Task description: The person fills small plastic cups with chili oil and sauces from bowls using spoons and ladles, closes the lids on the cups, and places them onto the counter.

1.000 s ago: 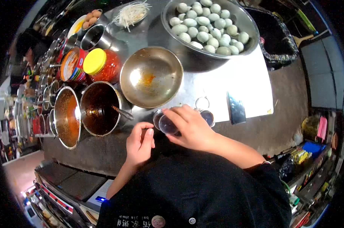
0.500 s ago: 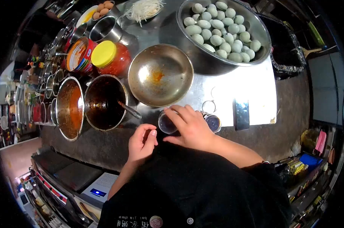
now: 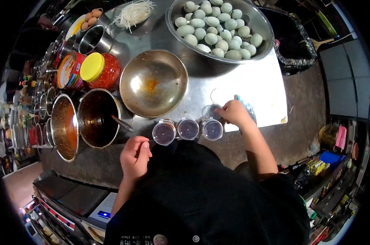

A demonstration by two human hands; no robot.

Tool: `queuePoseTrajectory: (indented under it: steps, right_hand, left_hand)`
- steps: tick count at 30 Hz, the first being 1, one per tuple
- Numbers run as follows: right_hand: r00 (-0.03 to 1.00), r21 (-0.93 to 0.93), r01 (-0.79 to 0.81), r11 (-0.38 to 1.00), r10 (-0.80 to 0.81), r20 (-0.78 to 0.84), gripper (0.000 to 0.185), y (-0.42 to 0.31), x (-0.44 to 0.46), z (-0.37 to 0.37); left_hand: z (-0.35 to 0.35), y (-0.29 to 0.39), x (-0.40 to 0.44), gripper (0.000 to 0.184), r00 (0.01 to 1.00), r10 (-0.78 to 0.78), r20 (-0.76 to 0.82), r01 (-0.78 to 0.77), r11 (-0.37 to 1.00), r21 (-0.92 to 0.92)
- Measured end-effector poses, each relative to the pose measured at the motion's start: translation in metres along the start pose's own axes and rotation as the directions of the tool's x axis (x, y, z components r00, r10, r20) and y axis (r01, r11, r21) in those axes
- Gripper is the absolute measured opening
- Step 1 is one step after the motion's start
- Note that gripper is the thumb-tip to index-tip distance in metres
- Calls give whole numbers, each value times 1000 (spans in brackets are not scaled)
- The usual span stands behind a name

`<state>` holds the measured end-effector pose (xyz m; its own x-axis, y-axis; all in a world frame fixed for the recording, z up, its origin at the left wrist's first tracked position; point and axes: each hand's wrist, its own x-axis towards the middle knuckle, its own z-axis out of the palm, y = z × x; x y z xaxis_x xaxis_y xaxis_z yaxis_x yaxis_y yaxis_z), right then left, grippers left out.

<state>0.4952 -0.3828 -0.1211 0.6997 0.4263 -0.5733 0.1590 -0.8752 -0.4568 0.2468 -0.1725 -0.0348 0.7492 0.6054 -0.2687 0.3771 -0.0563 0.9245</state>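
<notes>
Three small clear plastic cups with dark contents stand in a row at the table's near edge: a left cup (image 3: pixel 164 133), a middle cup (image 3: pixel 188 129) and a right cup (image 3: pixel 212 130). My right hand (image 3: pixel 235 113) pinches the rim of a clear round lid (image 3: pixel 210 111), just beyond the right cup. Another thin clear ring or lid (image 3: pixel 216 95) lies on the bright metal behind it. My left hand (image 3: pixel 134 158) hangs left of the cups, fingers curled in and thumb up, nothing visible in it. A dark phone-like slab (image 3: pixel 247 107) is partly covered by my right hand.
A steel bowl (image 3: pixel 168 96) with orange residue sits behind the cups. Left of it are a pot of dark sauce (image 3: pixel 97 122) with a spoon, a pot of orange sauce (image 3: pixel 68 130) and a yellow-lidded jar (image 3: pixel 105 75). A large basin (image 3: pixel 268 38) holds many pale eggs.
My right hand has left the cups and moved right to a lid. The three cups now show fully in a row. My left hand has shifted slightly left; the view has moved too.
</notes>
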Motion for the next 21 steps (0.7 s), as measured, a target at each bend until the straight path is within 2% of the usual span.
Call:
queuePoseTrajectory:
  steps: [1, 3, 4, 5, 6, 7, 8, 10, 11, 12, 13, 15, 18, 20, 21]
  right_hand:
    - [1000, -6, 6, 1000, -6, 0, 23, 7, 7, 7]
    - [987, 103, 61, 993, -45, -152, 23, 13, 14, 18]
    - [976, 64, 92, 994, -77, -204, 20, 12, 13, 14]
    - [946, 153, 139, 978, -85, -313, 18, 11, 8, 9]
    - [915, 102, 146, 984, -96, -392, 19, -2, -2, -4]
    - [874, 141, 247, 959, -157, -461, 22, -4, -5, -12]
    - [871, 260, 278, 925, -129, -474, 20, -27, -23, -27]
    - [818, 288, 406, 867, -205, -537, 12, -79, -68, -49]
    - [809, 221, 460, 860, -302, -505, 10, -100, -88, -53]
    - [840, 235, 477, 847, -361, -405, 9, -121, -109, -52]
    - [827, 221, 544, 809, -473, -305, 8, -141, -126, -44]
    - [717, 140, 696, 705, -667, -205, 10, -174, -146, -16]
    - [678, 113, 735, 669, -723, -134, 12, -216, -158, 25]
    - [532, 114, 847, 520, -837, -128, 16, -244, -162, 46]
    - [528, 100, 849, 519, -840, -124, 16, -257, -165, 52]
  left_hand:
    - [1, 0, -1, 8, 1000, 1, -7, -1, 1000, -4]
    - [-1, 2, -5, 9, 998, -60, -28, 60, 998, 7]
    - [-1, 4, -7, 9, 997, -61, -43, 61, 998, 3]
    - [-1, 8, -10, 9, 999, -38, -34, 39, 999, 27]
    - [-3, 9, -14, 10, 999, -18, -29, 20, 998, 53]
    - [-9, 7, -16, 10, 999, -27, 33, 25, 999, 46]
    - [-13, 7, -19, 11, 995, 17, 96, -15, 1000, -21]
    - [-22, 6, -19, 19, 958, 84, 272, -42, 987, -158]
    - [-27, 8, -16, 26, 917, 114, 383, -27, 974, -225]
    - [-28, 12, -12, 35, 860, 149, 488, 80, 905, -419]
    - [-29, 17, -10, 45, 790, 215, 574, 201, 794, -574]
    - [-39, 9, -7, 59, 667, 289, 687, 400, 638, -658]
    - [-76, -11, -12, 63, 656, 364, 661, 348, 631, -693]
    - [-112, -28, -17, 64, 657, 398, 640, 310, 631, -711]
    - [-131, -35, -21, 67, 677, 412, 610, 263, 639, -723]
